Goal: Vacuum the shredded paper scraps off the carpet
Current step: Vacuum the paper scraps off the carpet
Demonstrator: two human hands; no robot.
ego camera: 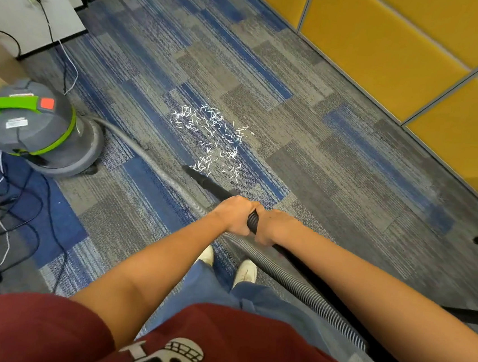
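Blue-and-grey striped carpet [338, 150] covers the floor, bounded on the right by yellow padded wall panels [379, 42]. A grey drum vacuum cleaner with a green handle [37, 127] stands at left. Its grey ribbed hose [295, 278] runs to a black tapered nozzle tube [205, 181]. The left grip [232, 214] and right grip [271, 227], side by side, are both wrapped around the tube. White shredded paper scraps [213, 137] lie scattered on the carpet, with the nozzle tip at their near edge.

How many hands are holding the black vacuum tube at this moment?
2. The left hand grips the black vacuum tube on its left side, and the right hand grips it on its right side, directly beside the left. Neither hand is hidden.
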